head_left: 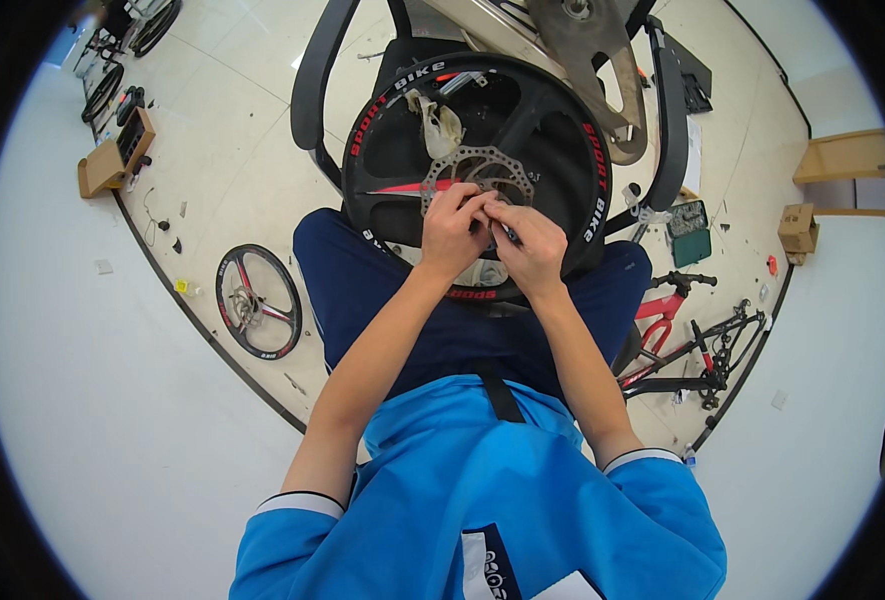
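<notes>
A black three-spoke bicycle wheel [524, 112] with red and white lettering lies flat across a black chair, just above my knees. A perforated metal brake disc [479, 153] sits at its hub. My left hand [451, 232] and my right hand [532, 248] meet over the near edge of the disc. Their fingertips are pinched together, and whatever lies between them is hidden. Crumpled clear plastic [443, 130] rests on the wheel beyond the disc.
The chair's left armrest [309, 95] and right armrest [674, 120] flank the wheel. A large grey metal part [587, 50] overhangs its far right. On the floor are another wheel [262, 302], a red frame [659, 320], a black frame [667, 378], a green case [689, 247] and a cardboard box [102, 172].
</notes>
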Tool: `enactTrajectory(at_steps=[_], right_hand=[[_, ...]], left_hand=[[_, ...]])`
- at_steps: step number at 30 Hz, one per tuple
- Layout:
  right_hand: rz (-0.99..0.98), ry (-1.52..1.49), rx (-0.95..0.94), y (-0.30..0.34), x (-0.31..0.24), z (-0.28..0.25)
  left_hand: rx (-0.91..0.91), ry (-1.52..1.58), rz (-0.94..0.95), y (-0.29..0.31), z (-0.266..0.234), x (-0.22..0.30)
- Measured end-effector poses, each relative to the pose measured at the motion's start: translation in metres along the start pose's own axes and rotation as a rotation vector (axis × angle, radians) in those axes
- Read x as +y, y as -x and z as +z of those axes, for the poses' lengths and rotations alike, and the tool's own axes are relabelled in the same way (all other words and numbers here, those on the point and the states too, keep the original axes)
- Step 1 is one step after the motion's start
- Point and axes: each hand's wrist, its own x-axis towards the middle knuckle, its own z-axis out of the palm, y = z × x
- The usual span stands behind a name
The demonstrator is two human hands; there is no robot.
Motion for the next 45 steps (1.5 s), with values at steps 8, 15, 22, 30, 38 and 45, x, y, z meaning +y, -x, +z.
enactTrajectory(at_steps=[8, 15, 22, 30, 38, 45], right_hand=[[0.03, -0.029, -0.047, -0.007, -0.011, 0.0], [0.092, -0.054, -0.054, -0.002, -0.013, -0.005], [0.145, -0.064, -0.001, -0.008, -0.005, -0.005], [0.129, -0.151, -0.052, -0.008, -0.009, -0.004], [0.254, -0.16, 0.025, -0.002, 0.003, 0.001], [0.196, -0.176, -0.006, -0.007, -0.008, -0.002]], left_hand=[[-0.018, 0.042, -0.073, 0.002, 0.002, 0.0], [-0.02, 0.025, -0.125, 0.001, -0.001, 0.006], [0.051, 0.141, -0.145, 0.002, 0.0, 0.006], [-0.013, 0.065, -0.07, -0.005, -0.002, 0.016], [0.073, 0.172, -0.197, 0.004, 0.006, 0.007], [-0.099, 0.061, -0.114, -0.004, -0.003, 0.016]])
